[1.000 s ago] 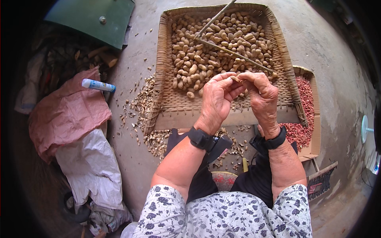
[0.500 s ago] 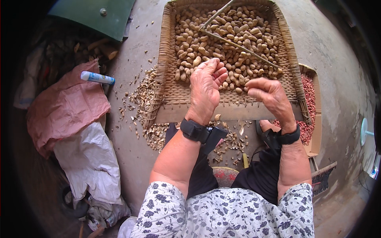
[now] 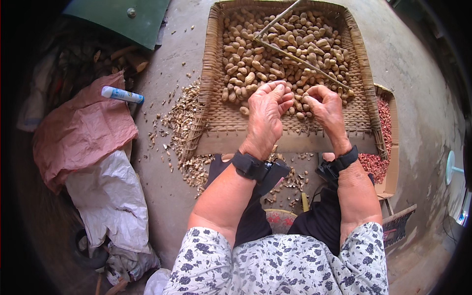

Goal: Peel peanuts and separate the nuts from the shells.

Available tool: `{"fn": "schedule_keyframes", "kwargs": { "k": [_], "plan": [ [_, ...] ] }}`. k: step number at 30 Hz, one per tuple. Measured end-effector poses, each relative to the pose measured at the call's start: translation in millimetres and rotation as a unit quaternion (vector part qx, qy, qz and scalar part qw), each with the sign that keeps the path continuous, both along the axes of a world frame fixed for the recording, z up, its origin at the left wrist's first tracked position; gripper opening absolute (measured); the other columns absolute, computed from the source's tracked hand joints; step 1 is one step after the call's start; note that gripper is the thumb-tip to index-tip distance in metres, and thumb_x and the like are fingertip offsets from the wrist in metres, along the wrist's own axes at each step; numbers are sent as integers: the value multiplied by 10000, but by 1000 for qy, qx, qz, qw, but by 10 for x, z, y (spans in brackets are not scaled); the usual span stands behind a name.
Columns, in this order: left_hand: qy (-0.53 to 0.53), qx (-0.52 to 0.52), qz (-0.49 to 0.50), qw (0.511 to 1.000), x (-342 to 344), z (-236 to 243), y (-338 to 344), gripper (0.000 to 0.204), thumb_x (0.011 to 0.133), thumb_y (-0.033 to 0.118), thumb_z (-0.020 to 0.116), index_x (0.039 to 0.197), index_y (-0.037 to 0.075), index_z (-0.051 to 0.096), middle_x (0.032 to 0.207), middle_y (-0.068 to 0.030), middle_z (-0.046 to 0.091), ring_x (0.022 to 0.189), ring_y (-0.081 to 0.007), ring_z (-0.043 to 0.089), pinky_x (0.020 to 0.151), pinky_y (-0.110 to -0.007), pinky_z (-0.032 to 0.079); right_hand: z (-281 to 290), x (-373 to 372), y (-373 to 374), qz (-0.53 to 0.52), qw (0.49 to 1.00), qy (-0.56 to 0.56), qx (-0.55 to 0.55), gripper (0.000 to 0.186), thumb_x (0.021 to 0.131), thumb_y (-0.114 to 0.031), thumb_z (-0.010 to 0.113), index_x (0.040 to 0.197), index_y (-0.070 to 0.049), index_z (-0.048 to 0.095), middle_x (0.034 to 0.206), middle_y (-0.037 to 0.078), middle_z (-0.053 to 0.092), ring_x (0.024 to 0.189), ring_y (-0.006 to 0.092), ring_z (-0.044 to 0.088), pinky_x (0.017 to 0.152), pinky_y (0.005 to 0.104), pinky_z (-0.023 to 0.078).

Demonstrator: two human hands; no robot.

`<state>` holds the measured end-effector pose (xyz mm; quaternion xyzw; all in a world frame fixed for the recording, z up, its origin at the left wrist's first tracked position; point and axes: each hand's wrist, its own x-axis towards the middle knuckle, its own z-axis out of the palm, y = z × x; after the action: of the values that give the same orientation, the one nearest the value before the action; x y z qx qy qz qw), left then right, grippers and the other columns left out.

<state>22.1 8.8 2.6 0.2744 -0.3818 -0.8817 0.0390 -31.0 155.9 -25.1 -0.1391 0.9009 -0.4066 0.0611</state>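
Observation:
Ahead of me a shallow woven basket (image 3: 363, 73) holds a heap of unshelled peanuts (image 3: 300, 42). Both hands hover over its near part, close together. My right hand (image 3: 327, 109) pinches a peanut (image 3: 306, 97) between thumb and fingertips. My left hand (image 3: 265, 113) is closed, thumb pressed to the curled fingers; whatever it holds is hidden. Across the heap lies a thin bent stick (image 3: 307, 65). Right of the basket, red shelled kernels (image 3: 374, 167) fill a cardboard box (image 3: 392, 172).
Broken shells (image 3: 184, 115) litter the floor left of the basket and beneath its near edge. Further left are a pink sack (image 3: 88, 123), a white sack (image 3: 110, 191) and a blue-white spray can (image 3: 122, 94). A green panel (image 3: 115, 19) stands at the upper left.
My hands have come closer together, the left shifting right and slightly down, the right moving left. The basket sits a little further right in the view.

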Motion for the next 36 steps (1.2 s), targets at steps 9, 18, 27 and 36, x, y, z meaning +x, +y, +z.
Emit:
{"fn": "schedule_keyframes", "kwargs": {
  "k": [9, 18, 27, 36],
  "plan": [
    [-17, 2, -93, 996, 25, 35, 102, 166, 862, 118, 622, 971, -6, 598, 808, -53, 635, 635, -93, 589, 536, -189, 489, 261, 207, -19, 14, 926, -100, -363, 131, 854, 1, 577, 983, 5, 598, 893, 37, 632, 774, 81, 610, 636, 207, 502],
    [50, -47, -76, 995, 31, 62, 157, 209, 862, 47, 597, 1055, -31, 586, 869, -64, 644, 710, -102, 605, 598, -196, 513, 327, 240, -4, -25, 899, -167, -404, 163, 868, -61, 593, 1013, 9, 615, 859, 35, 646, 703, 63, 592, 624, 194, 493],
    [73, -102, -159, 979, 44, 105, 153, 177, 855, 67, 614, 998, -35, 637, 820, -71, 661, 676, -94, 615, 584, -193, 513, 394, 185, 43, -10, 941, -104, -322, 142, 876, -77, 579, 961, 6, 657, 829, 26, 613, 662, 67, 557, 575, 199, 460],
    [68, -130, -172, 974, 40, 126, 148, 166, 850, 82, 623, 973, -29, 646, 822, -54, 657, 671, -78, 601, 590, -185, 500, 355, 202, 41, -7, 936, -104, -336, 167, 850, -90, 612, 975, 12, 656, 894, 50, 593, 800, 116, 552, 691, 239, 451]
  ]
}}
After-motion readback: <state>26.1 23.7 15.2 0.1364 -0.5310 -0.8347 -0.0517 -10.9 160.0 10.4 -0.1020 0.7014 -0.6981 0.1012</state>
